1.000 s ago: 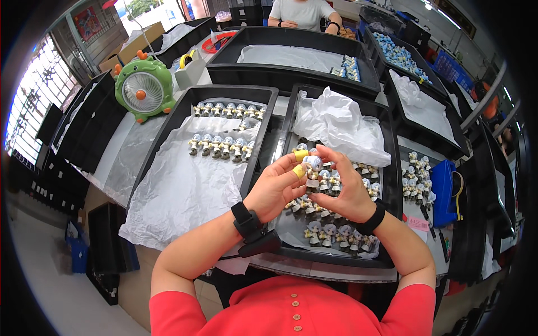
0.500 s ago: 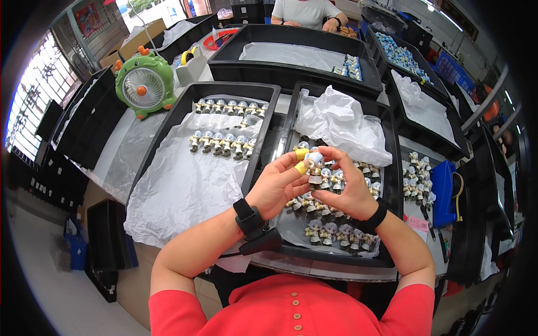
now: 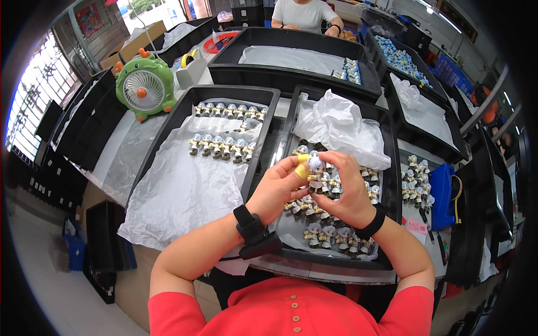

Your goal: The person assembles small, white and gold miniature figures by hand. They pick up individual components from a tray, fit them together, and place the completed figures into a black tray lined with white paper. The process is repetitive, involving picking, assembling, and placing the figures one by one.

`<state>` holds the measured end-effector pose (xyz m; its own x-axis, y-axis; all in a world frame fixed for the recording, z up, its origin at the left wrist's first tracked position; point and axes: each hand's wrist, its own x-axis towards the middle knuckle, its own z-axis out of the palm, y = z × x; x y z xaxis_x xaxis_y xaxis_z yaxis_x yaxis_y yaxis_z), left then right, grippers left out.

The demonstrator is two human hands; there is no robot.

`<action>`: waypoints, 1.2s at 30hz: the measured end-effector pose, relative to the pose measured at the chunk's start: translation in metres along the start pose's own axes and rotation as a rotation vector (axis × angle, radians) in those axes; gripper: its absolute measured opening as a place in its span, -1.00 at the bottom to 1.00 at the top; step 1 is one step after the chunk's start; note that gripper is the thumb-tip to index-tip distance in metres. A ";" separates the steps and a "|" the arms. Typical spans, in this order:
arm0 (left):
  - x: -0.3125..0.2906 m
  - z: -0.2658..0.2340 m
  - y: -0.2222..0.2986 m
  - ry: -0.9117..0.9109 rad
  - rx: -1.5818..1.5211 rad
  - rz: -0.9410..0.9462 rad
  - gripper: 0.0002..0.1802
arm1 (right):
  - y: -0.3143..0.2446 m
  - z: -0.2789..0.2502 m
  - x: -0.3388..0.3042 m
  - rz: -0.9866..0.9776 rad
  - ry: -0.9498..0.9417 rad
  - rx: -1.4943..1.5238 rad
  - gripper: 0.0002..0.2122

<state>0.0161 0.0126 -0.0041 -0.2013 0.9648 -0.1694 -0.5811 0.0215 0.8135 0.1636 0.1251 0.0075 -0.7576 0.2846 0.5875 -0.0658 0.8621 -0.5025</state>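
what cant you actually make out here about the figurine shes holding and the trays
- Figurine, head view: its lower body is hidden by the left hand and right hand; its face is too small to read.
- Right tray, head view: the figurines under the hands are covered.
- Far tray, head view: its small pieces are too tiny to identify.

Two trays side by side on table (image 3: 120, 159); left tray (image 3: 162, 134) holds figurine rows (image 3: 221, 147) on paper; right tray (image 3: 386, 185) holds figurines beneath hands; fan (image 3: 144, 89) behind left tray; longer tray (image 3: 291, 70) behind both.
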 end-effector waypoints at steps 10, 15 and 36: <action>-0.001 0.001 -0.003 -0.133 -0.065 0.041 -0.53 | -0.006 -0.001 -0.002 0.019 0.015 0.099 -0.22; 0.003 0.000 -0.007 -0.216 -0.079 -0.016 -0.54 | -0.006 0.003 -0.006 -0.046 0.057 0.112 -0.16; 0.001 0.006 -0.002 -0.325 -0.240 -0.125 -0.56 | -0.010 0.004 -0.007 0.050 0.020 0.110 0.09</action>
<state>0.0217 0.0147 -0.0026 0.1187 0.9920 -0.0432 -0.7600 0.1187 0.6390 0.1672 0.1130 0.0061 -0.7487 0.3356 0.5717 -0.0995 0.7958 -0.5973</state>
